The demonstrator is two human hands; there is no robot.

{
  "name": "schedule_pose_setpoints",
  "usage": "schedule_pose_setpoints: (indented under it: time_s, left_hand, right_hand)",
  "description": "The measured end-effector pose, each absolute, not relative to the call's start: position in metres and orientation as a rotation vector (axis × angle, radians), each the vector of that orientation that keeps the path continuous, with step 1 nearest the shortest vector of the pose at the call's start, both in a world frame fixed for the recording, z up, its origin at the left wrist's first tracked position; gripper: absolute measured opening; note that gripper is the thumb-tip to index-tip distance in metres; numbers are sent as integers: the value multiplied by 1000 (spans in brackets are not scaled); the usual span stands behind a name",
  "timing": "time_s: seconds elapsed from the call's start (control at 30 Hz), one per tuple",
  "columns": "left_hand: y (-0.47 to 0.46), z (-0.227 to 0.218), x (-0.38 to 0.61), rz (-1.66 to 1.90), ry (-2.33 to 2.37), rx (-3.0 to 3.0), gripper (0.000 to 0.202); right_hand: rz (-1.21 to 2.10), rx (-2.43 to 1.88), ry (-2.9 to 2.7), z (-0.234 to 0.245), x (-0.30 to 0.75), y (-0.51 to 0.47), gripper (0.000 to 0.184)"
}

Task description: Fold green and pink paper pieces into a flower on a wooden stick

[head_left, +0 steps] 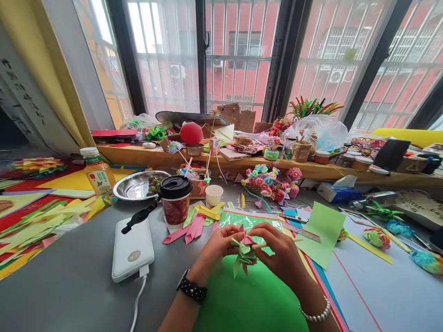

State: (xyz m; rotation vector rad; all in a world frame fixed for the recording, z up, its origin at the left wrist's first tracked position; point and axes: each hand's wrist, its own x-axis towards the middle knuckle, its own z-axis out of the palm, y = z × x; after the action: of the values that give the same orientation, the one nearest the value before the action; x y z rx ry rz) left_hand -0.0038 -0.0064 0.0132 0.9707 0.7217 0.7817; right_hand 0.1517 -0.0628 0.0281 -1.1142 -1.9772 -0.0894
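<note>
Both of my hands meet over a bright green paper sheet (pixel 242 299) near the table's front edge. Between them is a small folded paper flower (pixel 244 251), green with red-pink tips. My left hand (pixel 216 251), with a black watch on its wrist, pinches the flower's left side. My right hand (pixel 282 253), wearing a pearl bracelet, grips the right side, and a thin wooden stick (pixel 273 243) runs through its fingers toward the flower.
A white power bank (pixel 132 249) with a cable lies to the left. Behind the hands stand a lidded coffee cup (pixel 175 199), a small white cup (pixel 213 194), a metal bowl (pixel 133 185) and pink paper strips (pixel 190 229). Coloured paper is piled at the left; craft clutter lines the windowsill.
</note>
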Motion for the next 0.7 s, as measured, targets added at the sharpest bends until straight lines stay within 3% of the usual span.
schedule_pose_setpoints:
  time_s: [0.1, 0.7]
  left_hand:
    - [-6, 14, -4, 763, 732, 996, 24]
    - [-4, 9, -4, 792, 717, 859, 25]
  right_hand:
    - [-76, -1101, -2016, 27, 153, -61, 24]
    - [-48, -984, -2008, 22, 152, -61, 21]
